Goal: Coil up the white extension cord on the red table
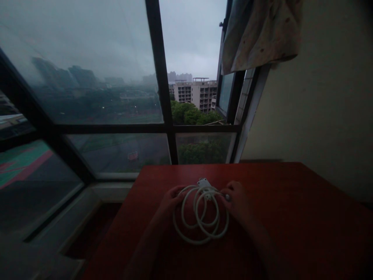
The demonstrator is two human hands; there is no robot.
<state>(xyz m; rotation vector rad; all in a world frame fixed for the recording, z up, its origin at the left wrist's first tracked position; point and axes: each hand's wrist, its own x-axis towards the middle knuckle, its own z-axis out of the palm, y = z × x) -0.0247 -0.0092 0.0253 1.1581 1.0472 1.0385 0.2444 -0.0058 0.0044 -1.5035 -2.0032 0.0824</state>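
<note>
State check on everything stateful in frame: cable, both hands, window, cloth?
white cable: coiled in loops, lying on the red table, plug end at the far side.
left hand: gripping the coil's left edge.
right hand: pinching the coil's right edge.
window sash: swung open.
cloth: hanging at the window's top.

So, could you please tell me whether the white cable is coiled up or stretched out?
Coiled: the white cable lies in several overlapping loops on the red table, between the left hand and right hand.
</note>
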